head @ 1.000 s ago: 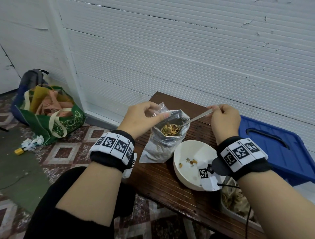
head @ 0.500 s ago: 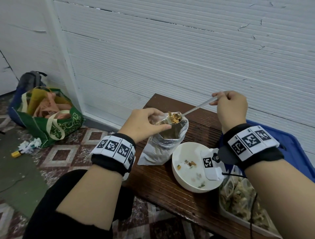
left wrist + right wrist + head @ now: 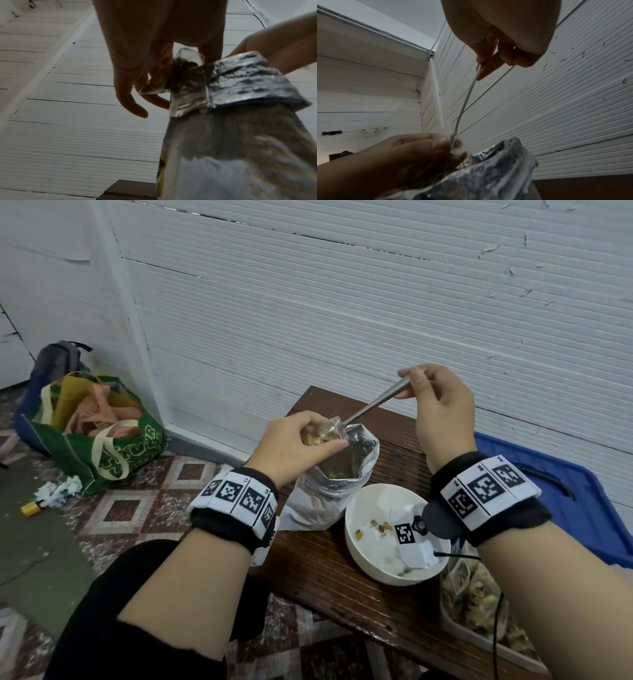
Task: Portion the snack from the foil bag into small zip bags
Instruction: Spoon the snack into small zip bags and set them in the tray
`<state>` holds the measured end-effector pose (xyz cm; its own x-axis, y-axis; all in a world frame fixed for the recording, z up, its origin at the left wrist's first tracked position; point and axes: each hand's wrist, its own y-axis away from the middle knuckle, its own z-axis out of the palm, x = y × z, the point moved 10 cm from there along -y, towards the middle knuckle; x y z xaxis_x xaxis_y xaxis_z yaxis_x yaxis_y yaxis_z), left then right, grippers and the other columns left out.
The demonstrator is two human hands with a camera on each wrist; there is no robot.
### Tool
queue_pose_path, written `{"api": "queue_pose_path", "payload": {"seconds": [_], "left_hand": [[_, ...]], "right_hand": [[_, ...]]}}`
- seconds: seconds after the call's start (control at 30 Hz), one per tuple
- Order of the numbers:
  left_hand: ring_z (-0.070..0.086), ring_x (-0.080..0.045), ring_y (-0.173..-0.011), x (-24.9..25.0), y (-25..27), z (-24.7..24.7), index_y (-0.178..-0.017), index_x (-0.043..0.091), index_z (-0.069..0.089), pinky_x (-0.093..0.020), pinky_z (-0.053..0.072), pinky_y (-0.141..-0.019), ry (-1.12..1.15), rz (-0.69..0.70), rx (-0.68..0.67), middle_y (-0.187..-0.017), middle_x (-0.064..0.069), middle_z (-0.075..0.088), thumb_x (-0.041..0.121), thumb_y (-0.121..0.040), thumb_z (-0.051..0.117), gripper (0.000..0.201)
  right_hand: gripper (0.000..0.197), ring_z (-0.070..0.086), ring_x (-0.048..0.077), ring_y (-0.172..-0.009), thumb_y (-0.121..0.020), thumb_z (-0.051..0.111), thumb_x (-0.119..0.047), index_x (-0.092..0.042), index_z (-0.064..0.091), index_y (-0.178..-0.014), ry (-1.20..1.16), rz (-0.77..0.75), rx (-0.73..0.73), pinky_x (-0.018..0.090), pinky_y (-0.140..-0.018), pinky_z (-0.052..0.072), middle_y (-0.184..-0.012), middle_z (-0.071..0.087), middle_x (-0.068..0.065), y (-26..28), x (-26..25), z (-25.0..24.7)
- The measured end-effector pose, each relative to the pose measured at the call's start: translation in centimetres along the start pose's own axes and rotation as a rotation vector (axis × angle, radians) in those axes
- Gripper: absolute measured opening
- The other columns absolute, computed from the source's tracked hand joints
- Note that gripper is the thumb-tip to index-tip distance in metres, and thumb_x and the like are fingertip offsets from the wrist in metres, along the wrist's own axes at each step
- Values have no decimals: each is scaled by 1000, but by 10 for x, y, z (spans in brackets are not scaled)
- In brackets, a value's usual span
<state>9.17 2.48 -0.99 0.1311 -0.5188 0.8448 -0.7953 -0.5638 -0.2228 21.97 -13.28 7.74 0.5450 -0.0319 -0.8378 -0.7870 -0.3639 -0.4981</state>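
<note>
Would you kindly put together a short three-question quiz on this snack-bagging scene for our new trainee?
1. True or false: the right hand holds the spoon by the end of its handle.
2. Where does the spoon's bowl end sit? A) in the white bowl B) in the mouth of the small zip bag C) flat on the wooden table
3. Fill in: the left hand holds the zip bag beside the open mouth of the ____ bag.

Key: 1 true; 2 B; 3 foil.
</note>
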Motion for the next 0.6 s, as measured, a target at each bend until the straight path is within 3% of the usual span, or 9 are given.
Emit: {"api": "queue_pose_path", "payload": {"seconds": [0.07, 0.13, 0.23, 0.37, 0.5, 0.6], "left_hand": [[61, -1, -88, -2, -1, -3, -100, 25, 66, -14, 48, -76, 8, -11, 13, -93, 15, 66, 49, -74, 76, 36], [56, 5, -90, -4, -1, -6, -101, 25, 63, -9, 42, -74, 7, -28, 25, -95, 18, 62, 48, -76, 74, 35], [52, 10, -88, -4, -1, -8, -98, 28, 63, -8, 38, -73, 8, -37, 25, -92, 24, 57, 48, -76, 72, 31], [53, 9, -90, -5, -1, -11, -99, 28, 64, -9, 38, -72, 7, -37, 43, -93, 21, 60, 50, -76, 71, 33], [53, 10, -89, -6, -2, -10, -102, 26, 66, -8, 38, -73, 4, -38, 39, -93, 21, 60, 50, -77, 71, 35], [52, 11, -89, -6, -1, -10, -102, 26, 65, -7, 38, -74, -2, -42, 39, -92, 22, 59, 50, -78, 70, 34]], "right_hand": [[23, 59, 0, -71, -99, 47, -14, -24, 61, -84, -21, -53, 48, 17, -77, 50, -87, 65, -12, 0, -7, -8], [25, 60, 1, -71, -99, 46, -14, -28, 59, -82, -24, -72, 104, 19, -76, 50, -84, 64, -15, -1, -10, -17], [23, 59, -1, -70, -100, 45, -18, -26, 59, -84, -2, -60, 195, 14, -73, 47, -79, 61, -16, -2, -7, -31], [18, 57, -5, -68, -100, 43, -19, -19, 58, -91, 67, -41, 251, 7, -69, 43, -80, 60, -17, 0, 3, -40], [20, 58, 7, -69, -99, 47, -21, -20, 65, -92, 198, -54, 115, 7, -64, 40, -75, 62, -9, 5, 13, -20], [20, 50, 17, -56, -97, 52, -25, -19, 71, -96, 334, -95, -63, 22, -59, 40, -64, 62, -6, 17, 23, 8]]}}
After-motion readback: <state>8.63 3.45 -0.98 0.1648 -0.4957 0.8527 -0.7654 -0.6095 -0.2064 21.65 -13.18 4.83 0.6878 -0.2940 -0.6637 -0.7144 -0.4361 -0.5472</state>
